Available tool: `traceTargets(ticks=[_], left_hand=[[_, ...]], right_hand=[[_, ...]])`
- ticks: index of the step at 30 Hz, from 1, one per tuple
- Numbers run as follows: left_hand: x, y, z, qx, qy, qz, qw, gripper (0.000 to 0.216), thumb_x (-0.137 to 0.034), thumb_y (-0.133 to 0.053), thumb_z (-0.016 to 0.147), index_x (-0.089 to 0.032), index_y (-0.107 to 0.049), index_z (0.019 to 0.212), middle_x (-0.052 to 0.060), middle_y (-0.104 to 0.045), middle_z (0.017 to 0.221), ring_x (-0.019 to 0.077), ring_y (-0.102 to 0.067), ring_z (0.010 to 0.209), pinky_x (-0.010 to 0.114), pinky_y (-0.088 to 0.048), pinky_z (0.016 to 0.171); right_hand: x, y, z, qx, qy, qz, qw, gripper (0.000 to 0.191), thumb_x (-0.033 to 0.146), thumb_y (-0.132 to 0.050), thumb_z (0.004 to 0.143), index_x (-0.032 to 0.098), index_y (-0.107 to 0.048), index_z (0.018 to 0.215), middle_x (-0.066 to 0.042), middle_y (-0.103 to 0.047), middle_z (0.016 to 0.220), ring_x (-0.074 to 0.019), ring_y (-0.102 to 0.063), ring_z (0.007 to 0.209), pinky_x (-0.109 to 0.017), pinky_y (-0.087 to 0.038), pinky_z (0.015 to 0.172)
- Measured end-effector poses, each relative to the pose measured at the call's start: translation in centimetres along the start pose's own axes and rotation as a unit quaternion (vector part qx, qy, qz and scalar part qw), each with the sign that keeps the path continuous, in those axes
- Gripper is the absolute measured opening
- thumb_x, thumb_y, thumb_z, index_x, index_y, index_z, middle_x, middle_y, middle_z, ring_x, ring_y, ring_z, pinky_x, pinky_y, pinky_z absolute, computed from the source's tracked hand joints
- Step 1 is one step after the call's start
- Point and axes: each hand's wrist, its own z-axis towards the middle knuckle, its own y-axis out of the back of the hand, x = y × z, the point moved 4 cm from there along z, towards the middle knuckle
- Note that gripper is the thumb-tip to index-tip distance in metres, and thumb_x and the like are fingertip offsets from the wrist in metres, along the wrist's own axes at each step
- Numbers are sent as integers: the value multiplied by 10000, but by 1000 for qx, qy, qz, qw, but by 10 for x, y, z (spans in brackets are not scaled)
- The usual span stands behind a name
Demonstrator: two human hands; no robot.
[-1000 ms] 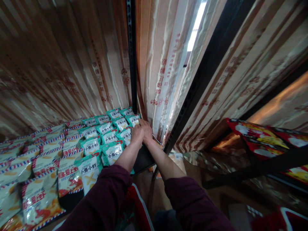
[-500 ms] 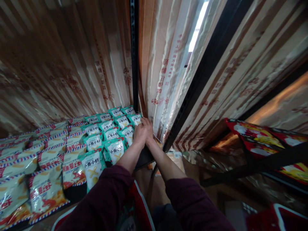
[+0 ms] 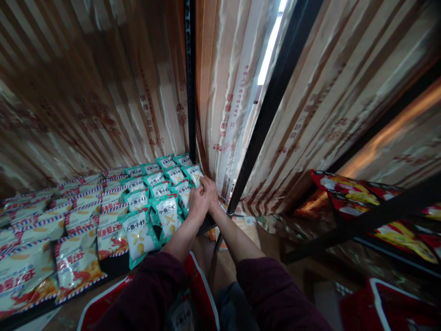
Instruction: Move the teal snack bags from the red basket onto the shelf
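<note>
Head view: the left hand [image 3: 198, 203] and right hand [image 3: 211, 192] meet, fingers bunched; whether they hold anything cannot be told. Just left, at least thirteen green bags [image 3: 168, 216] lie on one shelf [image 3: 115, 265]; many white bags [image 3: 77, 257] farther left. Two red baskets [image 3: 198, 276] stand near.

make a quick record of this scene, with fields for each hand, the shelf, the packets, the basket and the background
left hand: against the right hand, beside the teal packets; grip unclear
right hand: meeting the left at the rows' right end; grip unclear
shelf: black shelf bearing packets in rows
packets: teal packets nearest the hands; stripe-edged packets left of them
basket: red basket below the forearms, a teal packet inside
background: printed curtains behind black posts
</note>
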Motion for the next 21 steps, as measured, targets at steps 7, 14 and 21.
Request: traceTargets(ticks=[7,14,21], left_hand=[[-4,14,-35,29,67,42,996,421,-125,-414,768,-99,-605,1142,163,-500,1350,245,-467,1266,368,-345,1084],[-5,20,-60,41,16,85,995,439,-112,-377,796,-77,-585,1182,155,-405,1442,248,-313,1377,393,-252,1154],[1,21,-81,22,-72,140,987,461,-113,-363,801,-63,-559,1215,160,-343,1477,300,-100,1433,510,-185,1157]], right_hand=[[7,5,0,-5,-25,-4,1000,370,143,-431,866,180,-602,1192,-121,-543,1289,-232,-507,1135,-360,-442,957],[9,4,2,9,-22,-21,999,384,97,-436,835,134,-610,1176,-142,-528,1300,-237,-511,1116,-356,-419,969],[13,5,-1,2,-18,-13,1000,393,90,-444,834,140,-603,1189,-147,-487,1356,-246,-449,1225,-374,-402,1013]])
